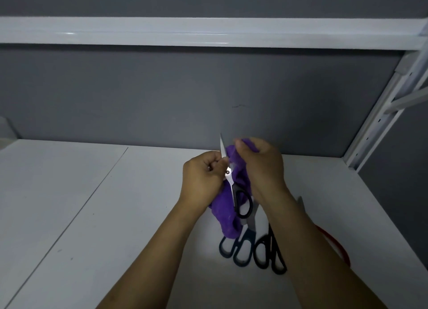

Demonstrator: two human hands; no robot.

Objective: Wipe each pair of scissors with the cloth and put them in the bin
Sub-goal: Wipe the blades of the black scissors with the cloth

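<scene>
You can count three pairs of scissors for certain: one raised black-handled pair [234, 190] up between your hands, and two lying on the table, one dark blue-handled pair [243, 241] and one second black-handled pair [269, 246]. One red handle [335, 245] shows past your right forearm, mostly hidden, and may be a fourth. You have one purple cloth [225, 213], one white table [92, 216], and two hands in sight, your left hand [203, 179] and right hand [261, 167].
</scene>
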